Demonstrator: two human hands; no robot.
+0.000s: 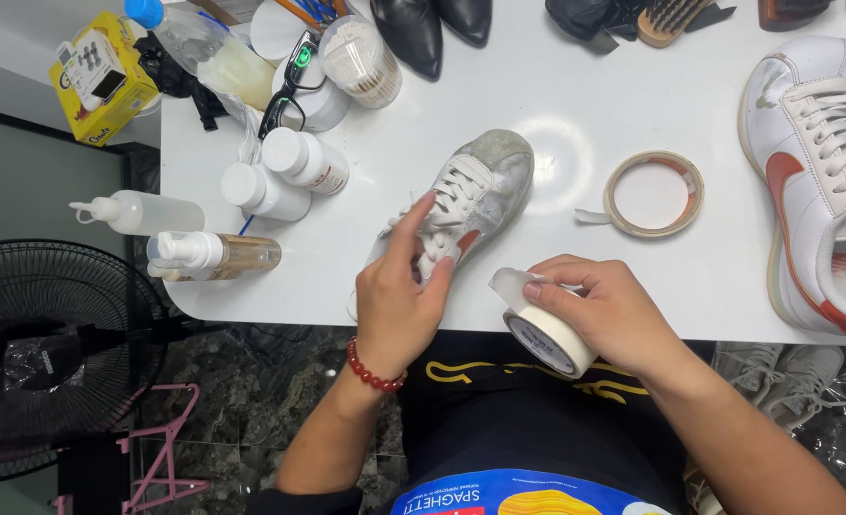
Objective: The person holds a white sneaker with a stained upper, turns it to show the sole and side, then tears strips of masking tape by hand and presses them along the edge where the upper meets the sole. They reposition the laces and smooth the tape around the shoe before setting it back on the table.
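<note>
Left hand (pixel 399 310) pins the small white lace-up sneaker (pixel 461 205) at frame centre on the white table (pixel 576 105); it looks light and pliable, best held midfoot. Right hand (pixel 604 315), grip closed, holds a white masking-tape roll (pixel 547 336), probably light and stiff.

My left hand (pixel 399 300) rests on the small sneaker (pixel 461 205), my right hand (pixel 609 310) holds the tape roll (pixel 549 336) at the table (pixel 576 105) edge. Between them lies only a narrow gap. Beyond my right hand the tabletop opens up to the used tape ring (pixel 654 194); past that the big white sneaker (pixel 819 172) blocks the way. To my left, white bottles (pixel 285 176) and spray bottles (pixel 204 253) crowd close. The far edge looks cluttered, perhaps impassable.
</note>
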